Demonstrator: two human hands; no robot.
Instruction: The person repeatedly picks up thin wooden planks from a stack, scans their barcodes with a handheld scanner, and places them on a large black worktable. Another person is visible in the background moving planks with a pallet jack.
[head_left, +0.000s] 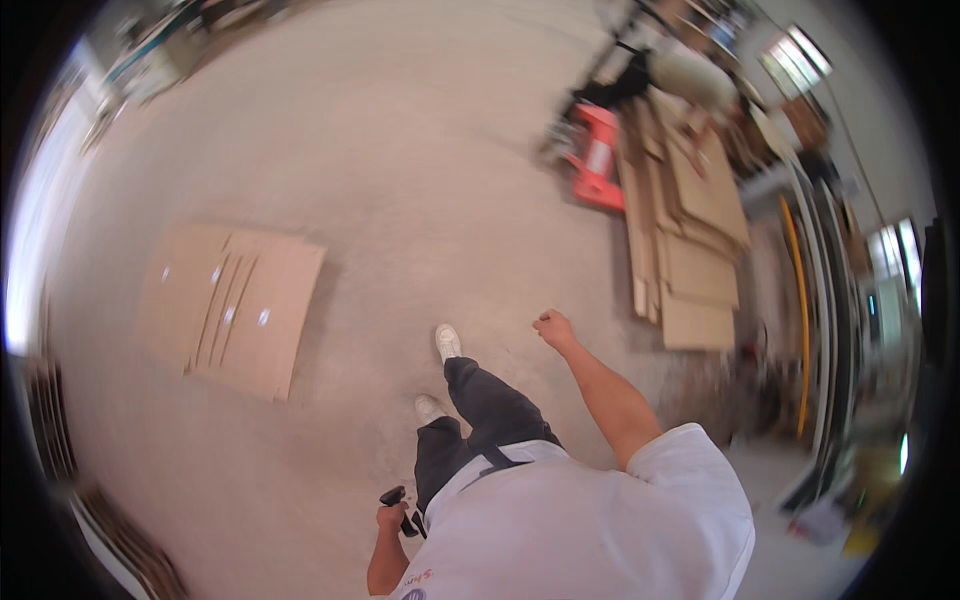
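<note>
Low in the view, beside my trouser leg, my left hand is closed around a black handheld tool. The tool has a rounded head and a grip, but its exact kind is too small to tell. My right hand hangs out ahead of my right side with the fingers curled in, and nothing shows in it. It touches nothing and is nearest to the stack of flat cardboard farther right.
A flat cardboard sheet with dark slits lies on the concrete floor at left. A red pallet jack stands at the cardboard stack, where a blurred person bends over. Long panels and a yellow strip line the right side.
</note>
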